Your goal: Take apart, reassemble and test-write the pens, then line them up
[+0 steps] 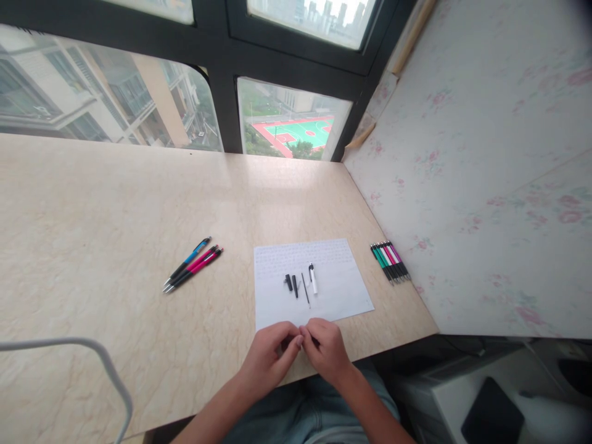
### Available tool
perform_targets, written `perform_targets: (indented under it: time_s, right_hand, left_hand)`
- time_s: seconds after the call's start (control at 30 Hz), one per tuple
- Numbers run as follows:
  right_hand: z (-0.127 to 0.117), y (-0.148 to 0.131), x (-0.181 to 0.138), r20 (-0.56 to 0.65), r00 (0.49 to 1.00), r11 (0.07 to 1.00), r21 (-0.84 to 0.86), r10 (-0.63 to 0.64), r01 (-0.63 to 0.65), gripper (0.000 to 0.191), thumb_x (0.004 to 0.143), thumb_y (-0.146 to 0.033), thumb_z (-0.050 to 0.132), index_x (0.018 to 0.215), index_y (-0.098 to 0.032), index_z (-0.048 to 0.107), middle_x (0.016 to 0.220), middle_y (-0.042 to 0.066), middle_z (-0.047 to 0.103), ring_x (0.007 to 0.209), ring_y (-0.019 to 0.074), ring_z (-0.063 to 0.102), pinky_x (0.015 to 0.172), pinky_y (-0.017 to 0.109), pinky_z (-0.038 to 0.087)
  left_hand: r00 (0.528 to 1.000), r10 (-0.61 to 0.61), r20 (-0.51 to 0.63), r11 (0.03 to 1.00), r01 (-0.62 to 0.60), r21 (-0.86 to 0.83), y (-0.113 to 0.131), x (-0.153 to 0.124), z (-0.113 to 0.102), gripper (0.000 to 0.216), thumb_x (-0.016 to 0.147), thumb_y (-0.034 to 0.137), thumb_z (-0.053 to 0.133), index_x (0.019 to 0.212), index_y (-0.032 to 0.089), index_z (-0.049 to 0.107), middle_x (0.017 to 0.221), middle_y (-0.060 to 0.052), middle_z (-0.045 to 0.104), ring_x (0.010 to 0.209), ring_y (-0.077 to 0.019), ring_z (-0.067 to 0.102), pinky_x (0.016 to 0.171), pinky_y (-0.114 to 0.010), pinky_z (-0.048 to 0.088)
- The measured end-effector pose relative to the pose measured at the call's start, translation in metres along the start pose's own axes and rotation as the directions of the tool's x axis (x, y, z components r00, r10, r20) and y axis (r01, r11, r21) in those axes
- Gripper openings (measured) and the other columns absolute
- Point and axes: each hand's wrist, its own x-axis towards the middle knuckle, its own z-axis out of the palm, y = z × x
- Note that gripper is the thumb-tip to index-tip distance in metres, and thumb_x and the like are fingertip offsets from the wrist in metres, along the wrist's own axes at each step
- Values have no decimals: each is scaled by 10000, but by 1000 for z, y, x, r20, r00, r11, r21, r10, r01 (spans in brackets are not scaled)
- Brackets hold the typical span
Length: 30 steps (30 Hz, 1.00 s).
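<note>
My left hand (269,356) and my right hand (327,347) meet at the near edge of a handwritten sheet of paper (272,308). The fingertips of both are pinched together; anything between them is too small or hidden to make out. Just beyond them, pen parts lie apart on the sheet: a short black piece with a side clip (288,282), a black tube (295,286), a thin dark refill (306,291) and a white pen barrel (314,281) with a black clip.
Left on the marbled tabletop (115,216) lie a blue pen (192,256) and two pink pens (201,264). Several coloured pens (389,261) line up by the papered wall (485,185) at right. A grey curved tube (108,364) stands at front left, windows behind.
</note>
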Motion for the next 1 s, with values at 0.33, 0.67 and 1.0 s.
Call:
perform_targets:
  time_s: [0.33,0.67,1.0]
  right_hand:
    - [1,1,-2,10,1000,1000,0,4,-4,357,935,-216,427,585,-211,352,559,-20,437,560,126,427,566,277,266]
    - [-2,-5,-1,1,1000,1000,2,-3,3,355,933,-206,427,586,-212,351,562,-25,425,557,125,424,561,280,266]
    - [-33,18,32,-109,972,962,-157,208,-224,235,902,-254,481,679,-193,526,622,-11,536,561,124,474,576,253,330]
  left_hand:
    - [1000,9,3,1000,-9,4,-1,-1,1,230,931,300,489,764,179,591,672,-13,624,625,-139,564,616,-238,423]
    - [999,-40,-5,999,39,-13,0,1,-1,263,933,334,488,755,180,605,682,-17,629,630,-142,565,623,-245,429]
    - [999,-48,22,999,48,23,2,1,-1,274,943,331,454,759,188,597,671,-8,620,613,-135,558,598,-236,419]
